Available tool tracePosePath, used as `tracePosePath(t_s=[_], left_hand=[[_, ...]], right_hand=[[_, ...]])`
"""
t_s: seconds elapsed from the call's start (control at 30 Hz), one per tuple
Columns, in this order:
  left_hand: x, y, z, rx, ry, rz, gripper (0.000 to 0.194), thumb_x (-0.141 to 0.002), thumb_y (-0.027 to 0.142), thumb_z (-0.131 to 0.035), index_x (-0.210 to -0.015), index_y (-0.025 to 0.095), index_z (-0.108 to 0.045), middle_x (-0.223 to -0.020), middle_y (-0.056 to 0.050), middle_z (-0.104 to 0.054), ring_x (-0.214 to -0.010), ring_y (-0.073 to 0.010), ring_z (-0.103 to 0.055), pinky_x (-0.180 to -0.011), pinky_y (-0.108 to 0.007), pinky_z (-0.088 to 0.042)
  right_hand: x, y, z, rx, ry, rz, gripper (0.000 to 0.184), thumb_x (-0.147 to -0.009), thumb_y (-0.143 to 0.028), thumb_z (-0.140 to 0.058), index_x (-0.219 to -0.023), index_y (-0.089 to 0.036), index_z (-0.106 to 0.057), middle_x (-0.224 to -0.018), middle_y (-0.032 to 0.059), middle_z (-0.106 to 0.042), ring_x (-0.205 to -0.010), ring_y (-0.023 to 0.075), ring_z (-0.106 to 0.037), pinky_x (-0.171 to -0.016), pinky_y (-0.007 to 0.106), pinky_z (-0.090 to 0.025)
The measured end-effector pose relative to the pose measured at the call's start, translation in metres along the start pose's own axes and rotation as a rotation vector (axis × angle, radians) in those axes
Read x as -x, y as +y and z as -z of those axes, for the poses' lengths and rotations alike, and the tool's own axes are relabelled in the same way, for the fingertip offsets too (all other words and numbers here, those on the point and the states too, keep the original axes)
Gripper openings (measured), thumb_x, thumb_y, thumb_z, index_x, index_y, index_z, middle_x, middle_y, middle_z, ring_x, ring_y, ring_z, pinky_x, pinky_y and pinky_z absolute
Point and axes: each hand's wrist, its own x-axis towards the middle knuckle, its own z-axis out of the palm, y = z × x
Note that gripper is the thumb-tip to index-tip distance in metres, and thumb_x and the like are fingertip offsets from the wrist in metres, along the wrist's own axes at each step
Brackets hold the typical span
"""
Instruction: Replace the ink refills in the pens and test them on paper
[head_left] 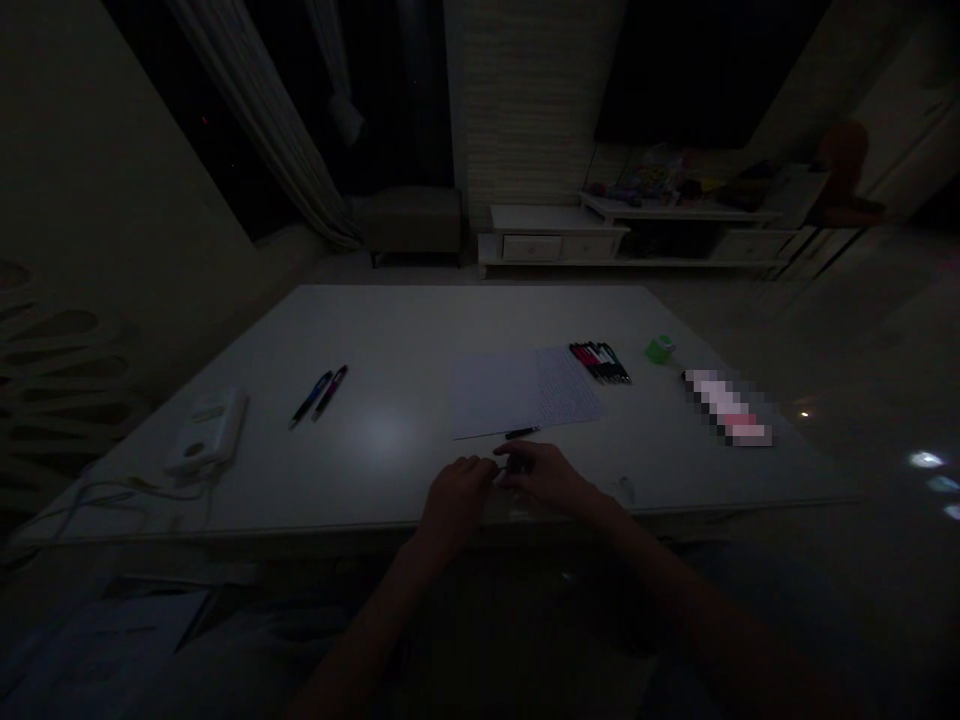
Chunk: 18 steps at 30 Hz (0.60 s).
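My left hand (pixel 457 497) is closed near the front edge of the table, its fingers curled around something I cannot make out. Right beside it, my right hand (pixel 549 476) pinches at a small, pale, thin piece (pixel 500 474) that shows between the two hands. Dim light hides what this piece is. Just beyond the fingers lies a short black pen part (pixel 520 433), close to the lower edge of an open notebook or sheet pair (pixel 495 392). Handwriting covers its right side.
A row of several pens (pixel 600 362) lies right of the paper, with a green-and-white small container (pixel 660 348) and a phone (pixel 726 408) farther right. Two pens (pixel 320 394) lie at left, near a white power strip (pixel 208 432) with cables. The white table (pixel 390 320) has a front edge.
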Motion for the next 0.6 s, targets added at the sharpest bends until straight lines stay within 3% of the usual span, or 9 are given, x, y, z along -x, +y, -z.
tracePosePath(t_s=[0.07,0.23,0.37,0.5,0.6], left_hand=[[-0.001,-0.002,0.002,0.036,0.049,0.053,0.015,-0.09,0.021,-0.041,-0.093,0.021,-0.056,-0.086,-0.002,-0.061,-0.08,-0.0148,-0.055,-0.071,-0.026,-0.041],[-0.003,-0.009,0.007,0.055,0.126,0.15,0.016,-0.09,0.024,-0.041,-0.091,0.022,-0.057,-0.088,-0.002,-0.063,-0.083,-0.0149,-0.056,-0.076,-0.027,-0.042],[-0.004,-0.01,0.009,0.024,0.134,0.154,0.016,-0.091,0.024,-0.041,-0.091,0.021,-0.057,-0.089,-0.002,-0.062,-0.085,-0.0147,-0.056,-0.078,-0.027,-0.042],[-0.005,-0.01,0.01,0.022,0.138,0.164,0.015,-0.091,0.022,-0.04,-0.092,0.021,-0.055,-0.089,-0.002,-0.061,-0.085,-0.0145,-0.056,-0.077,-0.026,-0.041],[-0.006,-0.011,0.009,0.022,0.127,0.154,0.013,-0.09,0.021,-0.042,-0.09,0.02,-0.055,-0.088,-0.002,-0.061,-0.084,-0.0151,-0.056,-0.075,-0.026,-0.041]], right_hand=[[-0.004,0.009,0.009,0.125,0.054,0.053,0.036,-0.068,-0.016,-0.067,-0.103,-0.02,-0.064,-0.084,0.0031,-0.061,-0.078,0.0156,-0.056,-0.072,0.029,-0.044],[-0.02,0.033,0.027,0.41,0.318,0.091,0.015,-0.075,-0.02,-0.062,-0.088,-0.021,-0.068,-0.091,0.008,-0.056,-0.091,0.0211,-0.05,-0.081,0.036,-0.041],[-0.023,0.034,0.027,0.446,0.299,0.11,0.005,-0.075,-0.019,-0.062,-0.079,-0.019,-0.065,-0.09,0.0078,-0.058,-0.091,0.0213,-0.05,-0.082,0.036,-0.039],[-0.014,0.021,0.029,0.317,0.187,0.085,0.008,-0.079,-0.015,-0.056,-0.085,-0.018,-0.06,-0.082,0.005,-0.061,-0.079,0.0173,-0.055,-0.075,0.031,-0.041],[-0.007,0.012,0.031,0.253,0.185,0.112,0.007,-0.08,-0.018,-0.055,-0.086,-0.019,-0.059,-0.082,0.0034,-0.063,-0.076,0.0157,-0.056,-0.073,0.03,-0.041]])
